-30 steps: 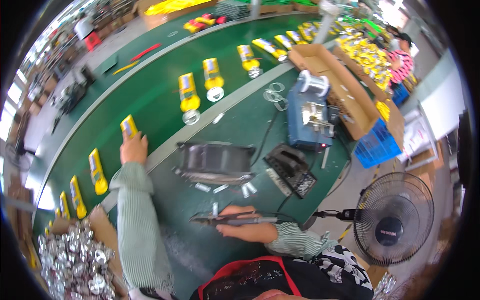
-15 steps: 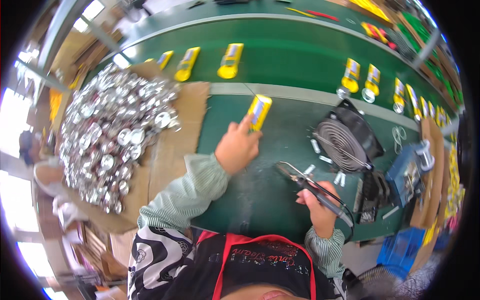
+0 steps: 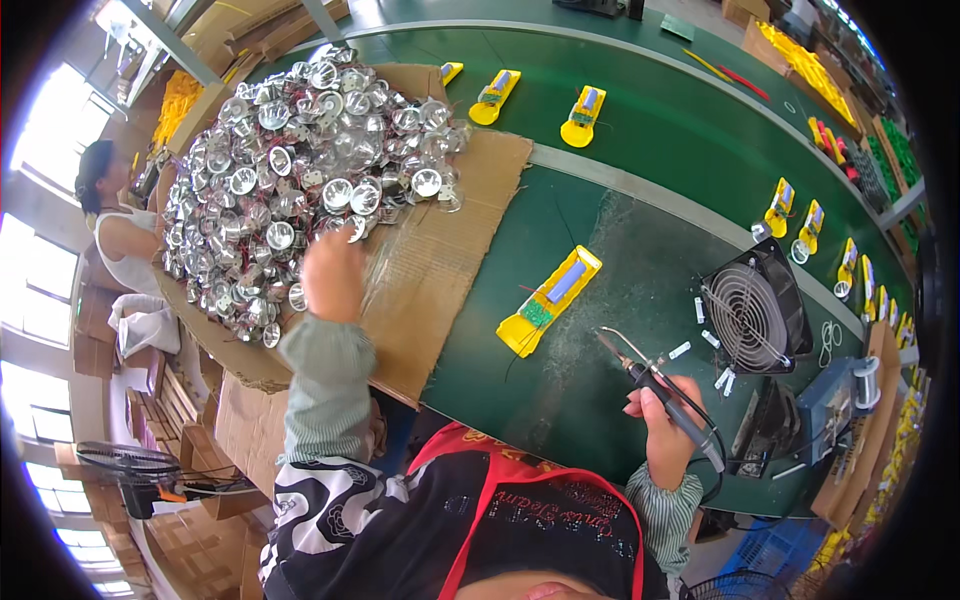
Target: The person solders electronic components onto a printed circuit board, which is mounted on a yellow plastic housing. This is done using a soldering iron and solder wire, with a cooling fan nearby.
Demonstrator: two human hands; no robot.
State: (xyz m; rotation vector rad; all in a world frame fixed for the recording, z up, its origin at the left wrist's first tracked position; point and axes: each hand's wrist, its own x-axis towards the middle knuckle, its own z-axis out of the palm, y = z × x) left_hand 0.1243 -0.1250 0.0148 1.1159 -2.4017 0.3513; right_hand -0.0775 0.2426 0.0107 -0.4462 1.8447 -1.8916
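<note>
Left hand: has moved off the yellow case since half a second ago and is now at the near edge of the reflector cups.
Yellow case: lies slantwise on the green surface, between the two hands and touched by neither; a grey cylinder and a green circuit board sit in it, with thin wires sticking out.
Left grip: fingertips blurred against the cups, so I cannot tell whether it is open or closed on one.
Right hand: grip closed around the soldering iron, its tip pointing up and left, apart from the case.
Reflector cups: heaped on cardboard, left of the case.
Black fan: right of the iron, small white pieces near it.
Belt: beyond the surface, carrying more yellow cases.
Co-worker: behind the heap, in a white top.
</note>
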